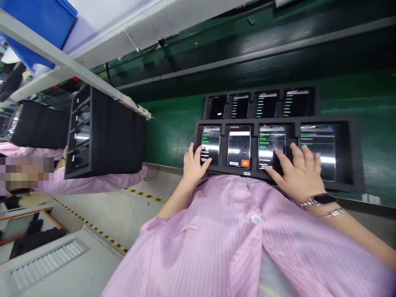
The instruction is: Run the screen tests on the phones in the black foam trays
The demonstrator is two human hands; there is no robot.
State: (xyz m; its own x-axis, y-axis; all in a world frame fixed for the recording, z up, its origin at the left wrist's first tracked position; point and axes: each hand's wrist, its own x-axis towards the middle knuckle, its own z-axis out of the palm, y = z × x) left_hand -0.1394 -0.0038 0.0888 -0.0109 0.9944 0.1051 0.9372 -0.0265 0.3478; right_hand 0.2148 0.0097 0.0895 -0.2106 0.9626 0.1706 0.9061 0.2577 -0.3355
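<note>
A black foam tray (359,156) in front of me bears several smartphones with lit screens. My left hand (194,165) is at the tray's left end, fingers spread, its thumb over the lower part of the leftmost smartphone (211,140). Beside that lies a smartphone with an orange button on its screen (239,144). My right hand (298,173) spreads over the third smartphone (267,144), thumb and index finger at its screen, other fingers near the rightmost smartphone (321,154). Whether the fingertips touch the glass is hard to tell. Neither hand grips anything.
A second black tray (318,101) with several smartphones lies just behind. Stacked black trays (114,136) stand at the left, near a co-worker's pink sleeve (95,181). A grey metal bar (77,68) crosses above the green work surface (167,132). A blue bin (40,24) sits upper left.
</note>
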